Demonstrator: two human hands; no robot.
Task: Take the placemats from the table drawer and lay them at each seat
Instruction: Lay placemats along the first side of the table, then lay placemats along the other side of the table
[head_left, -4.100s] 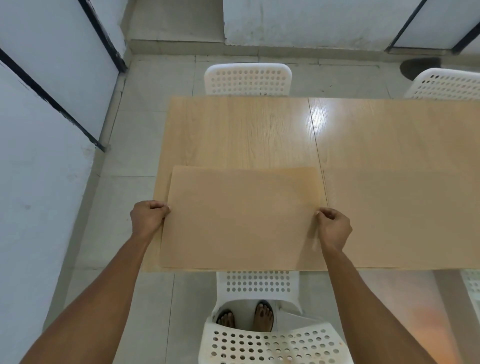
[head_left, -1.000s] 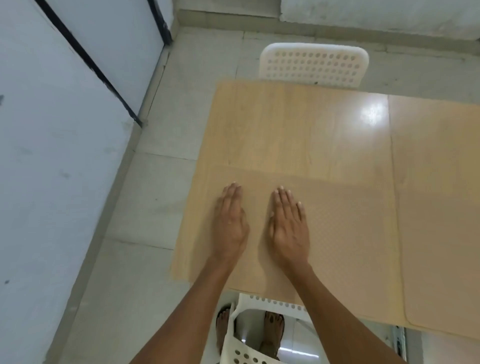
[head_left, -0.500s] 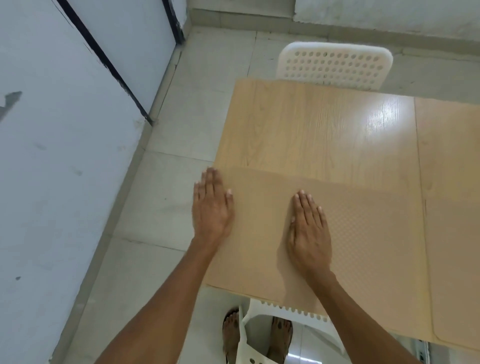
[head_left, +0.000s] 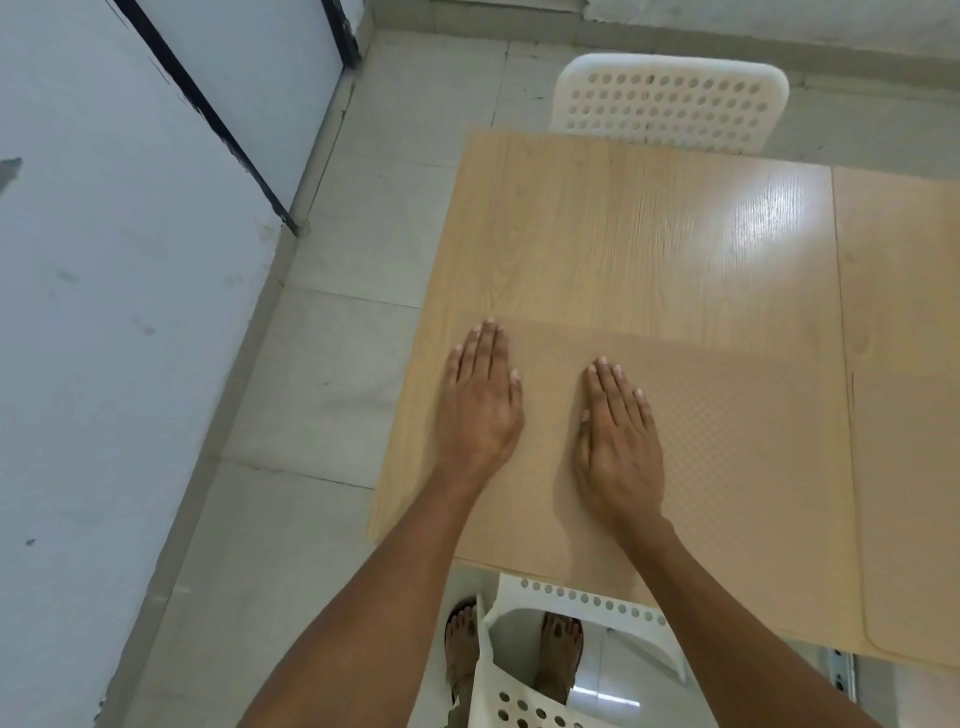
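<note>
A tan placemat (head_left: 737, 457) with a fine dotted texture lies flat on the near left end of the light wooden table (head_left: 649, 234). My left hand (head_left: 480, 402) presses flat on the mat's left edge, fingers straight. On the mat's middle left, my right hand (head_left: 618, 441) also lies flat with straight fingers. A second tan placemat (head_left: 914, 509) lies to the right, cut off by the frame edge.
A white perforated chair (head_left: 670, 101) stands at the far side of the table. Another white chair (head_left: 566, 670) is right below me at the near edge, my feet showing beneath it. A pale wall (head_left: 104, 312) runs along the left, with tiled floor (head_left: 358, 364) between it and the table.
Earlier both hands gripped the mat's side edges; now they lie flat on it. Over the last second my left hand slid out toward the mat's left edge, and the view shifted left.
</note>
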